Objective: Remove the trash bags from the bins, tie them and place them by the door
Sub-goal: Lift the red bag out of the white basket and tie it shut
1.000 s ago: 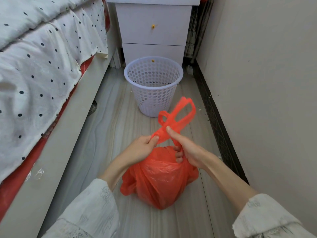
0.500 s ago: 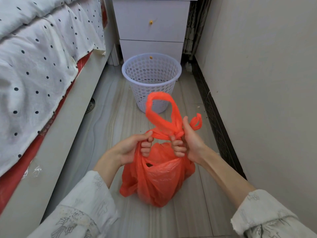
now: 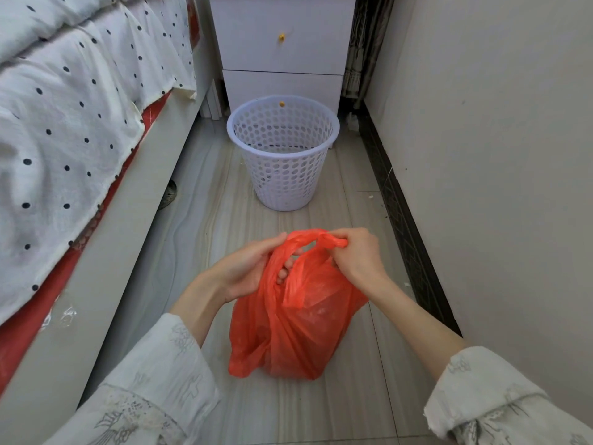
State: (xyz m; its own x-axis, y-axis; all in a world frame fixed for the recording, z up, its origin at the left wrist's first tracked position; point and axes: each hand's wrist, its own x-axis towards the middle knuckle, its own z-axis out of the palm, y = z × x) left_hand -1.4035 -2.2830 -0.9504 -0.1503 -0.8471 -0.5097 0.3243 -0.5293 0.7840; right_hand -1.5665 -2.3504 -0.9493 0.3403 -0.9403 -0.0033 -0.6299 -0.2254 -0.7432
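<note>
A full orange trash bag (image 3: 298, 335) stands on the floor between my arms. My left hand (image 3: 248, 268) grips its top from the left, fingers hooked inside the bag's mouth. From the right, my right hand (image 3: 356, 255) pinches the twisted handle strip that arches across the top. Behind the bag stands a white perforated bin (image 3: 283, 152), upright, with nothing inside it.
A bed with a dotted white cover (image 3: 64, 130) and its grey frame (image 3: 106, 268) line the left side. The wall (image 3: 497, 187) with a dark skirting closes the right. A white drawer cabinet (image 3: 282, 49) stands behind the bin. The floor strip is narrow.
The handle loops that stood high above the bag have been pulled down into a low arch. Both hands have dropped and closed in on the bag's top.
</note>
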